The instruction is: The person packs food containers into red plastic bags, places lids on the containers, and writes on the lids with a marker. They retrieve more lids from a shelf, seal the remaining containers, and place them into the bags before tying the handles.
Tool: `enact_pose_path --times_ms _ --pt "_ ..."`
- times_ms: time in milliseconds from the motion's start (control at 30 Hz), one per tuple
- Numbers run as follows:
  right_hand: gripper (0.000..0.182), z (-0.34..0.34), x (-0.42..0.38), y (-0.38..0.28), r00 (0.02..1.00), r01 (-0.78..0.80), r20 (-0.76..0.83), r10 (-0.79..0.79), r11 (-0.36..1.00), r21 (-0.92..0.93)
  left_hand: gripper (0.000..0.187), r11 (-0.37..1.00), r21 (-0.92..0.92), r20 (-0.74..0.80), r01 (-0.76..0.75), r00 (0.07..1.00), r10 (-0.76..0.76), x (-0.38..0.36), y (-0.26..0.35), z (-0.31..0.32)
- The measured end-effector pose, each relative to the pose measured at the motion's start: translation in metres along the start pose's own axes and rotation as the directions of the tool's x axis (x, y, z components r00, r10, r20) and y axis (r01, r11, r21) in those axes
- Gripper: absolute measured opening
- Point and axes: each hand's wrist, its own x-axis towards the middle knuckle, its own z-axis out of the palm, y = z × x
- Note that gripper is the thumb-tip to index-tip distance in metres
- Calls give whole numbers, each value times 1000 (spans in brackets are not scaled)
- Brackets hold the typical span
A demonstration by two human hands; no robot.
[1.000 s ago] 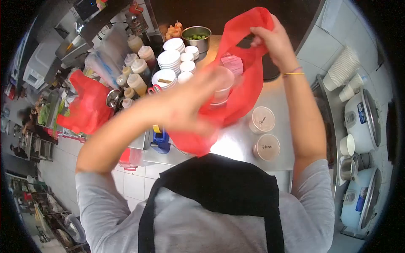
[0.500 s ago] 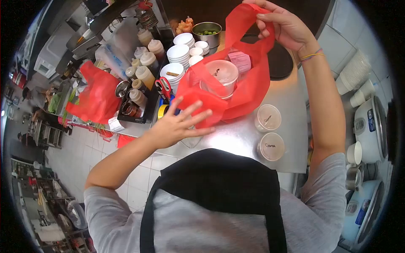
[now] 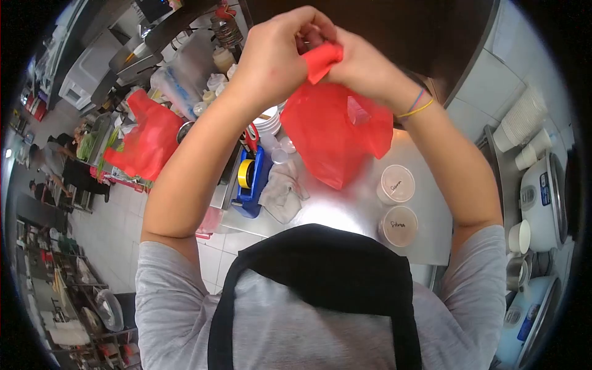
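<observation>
A red carrier bag (image 3: 336,132) hangs gathered at its top over the metal counter. Both hands are together at its gathered handles. My left hand (image 3: 277,52) has its fingers curled around the red material, partly hiding it. My right hand (image 3: 364,68) is closed on the same gathered part from the other side, its fingertips mostly hidden. The tub and pink box in the bag are now largely covered by its sides. To the right of the bag stand two lidded round tubs with handwriting on their lids, one tub (image 3: 396,185) behind the other tub (image 3: 399,226).
A blue tape dispenser (image 3: 248,200) with yellow tape and a crumpled cloth (image 3: 283,194) lie left of the bag. Red scissors (image 3: 251,137) stand behind them. Another red bag (image 3: 148,139) sits farther left. Stacked cups (image 3: 524,120) and rice cookers (image 3: 536,197) line the right. People stand far left.
My left hand has moved from the near side of the bag up to its handles. My right hand has come left and lower. The bag's top is drawn together, covering its contents.
</observation>
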Motion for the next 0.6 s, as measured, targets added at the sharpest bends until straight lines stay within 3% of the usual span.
enact_pose_path --times_ms 67,100,133,200,233,333,467,600 --pt "45 -14 7 -30 941 -333 14 339 914 231 34 982 -178 -148 -66 988 40 -7 -4 -6" --pt "41 -25 13 -32 920 -372 -18 391 888 270 36 959 -263 -222 -108 974 48 -13 -6 -9" --pt "40 -40 22 -22 931 -347 43 363 840 416 33 974 -181 -280 -133 957 79 -23 -9 -13" --pt "35 -52 29 -28 912 -321 -129 390 872 369 26 985 -18 -384 -170 911 150 -54 -19 -23" --pt "34 -52 34 -41 858 -378 -185 479 834 401 30 992 -22 -361 -127 926 111 -73 -29 -25" --pt "28 -73 44 -23 887 -350 -149 438 845 404 33 998 34 -346 61 937 -45 -130 -62 -24" --pt "25 -82 67 -25 871 -339 -272 410 901 273 30 905 -207 -316 371 850 -421 -188 -85 -26" --pt "27 -137 98 -14 807 -315 -451 381 924 217 31 873 -225 -362 433 795 -487 -215 -101 -34"
